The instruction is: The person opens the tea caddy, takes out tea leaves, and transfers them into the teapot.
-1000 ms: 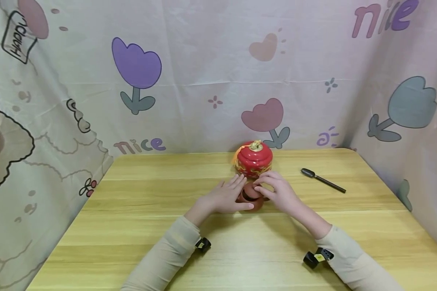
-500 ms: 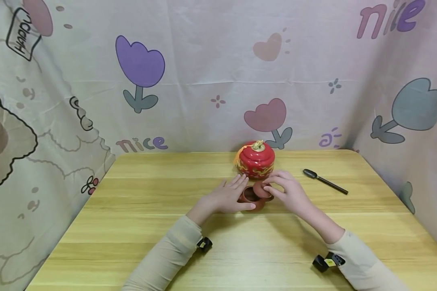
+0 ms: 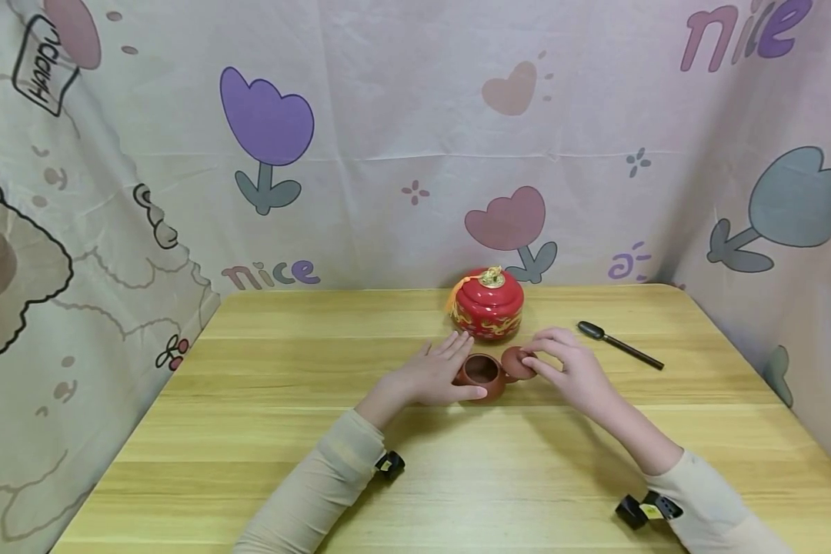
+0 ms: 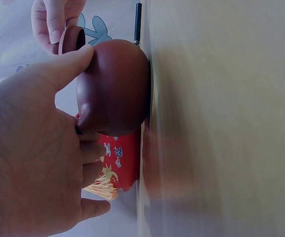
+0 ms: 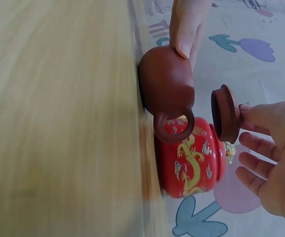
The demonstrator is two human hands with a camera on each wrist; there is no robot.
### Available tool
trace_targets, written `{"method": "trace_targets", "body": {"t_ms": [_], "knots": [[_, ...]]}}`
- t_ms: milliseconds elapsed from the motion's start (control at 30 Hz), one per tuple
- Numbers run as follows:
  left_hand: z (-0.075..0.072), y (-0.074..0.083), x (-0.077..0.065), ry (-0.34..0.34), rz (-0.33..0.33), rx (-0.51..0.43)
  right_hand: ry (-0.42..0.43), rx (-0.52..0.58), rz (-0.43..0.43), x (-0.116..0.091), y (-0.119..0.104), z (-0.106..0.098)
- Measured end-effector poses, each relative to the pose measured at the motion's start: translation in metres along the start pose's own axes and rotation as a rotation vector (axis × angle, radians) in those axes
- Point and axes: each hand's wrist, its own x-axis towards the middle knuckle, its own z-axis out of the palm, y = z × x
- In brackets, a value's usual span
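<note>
A small reddish-brown clay teapot (image 3: 483, 377) stands upright on the table, its dark mouth uncovered. My left hand (image 3: 432, 373) rests against its left, spout side with fingers straight and spread; in the left wrist view the thumb (image 4: 73, 66) touches the upper body near the rim. My right hand (image 3: 575, 369) pinches the round teapot lid (image 3: 518, 363) by its knob. That lid is tilted, just right of the mouth; in the right wrist view the lid (image 5: 225, 113) is apart from the pot, above the loop handle (image 5: 174, 138).
Behind the teapot stands a red lidded jar (image 3: 488, 304) with gold dragons and an orange tassel. A black-handled scoop (image 3: 619, 345) lies at the right on the wooden table (image 3: 284, 369). A flower-printed cloth (image 3: 388, 92) hangs behind and at both sides.
My right hand has lifted the lid off the teapot's mouth and carried it to the right, uncovering the opening. My left hand has stayed against the pot.
</note>
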Motion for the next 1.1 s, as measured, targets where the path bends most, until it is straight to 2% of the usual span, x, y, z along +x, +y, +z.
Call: {"method": "trace_targets", "body": {"t_ms": [567, 933, 1100], "knots": [[0.0, 0.0, -0.001, 0.002, 0.006, -0.002, 0.051, -0.062, -0.012, -0.024, 0.02, -0.017], [-0.001, 0.0, -0.001, -0.005, -0.001, -0.016, 0.036, -0.046, 0.022, -0.035, 0.035, -0.021], [0.0, -0.001, 0.0, -0.008, 0.004, -0.029, -0.002, -0.024, 0.06, -0.038, 0.041, -0.021]]}}
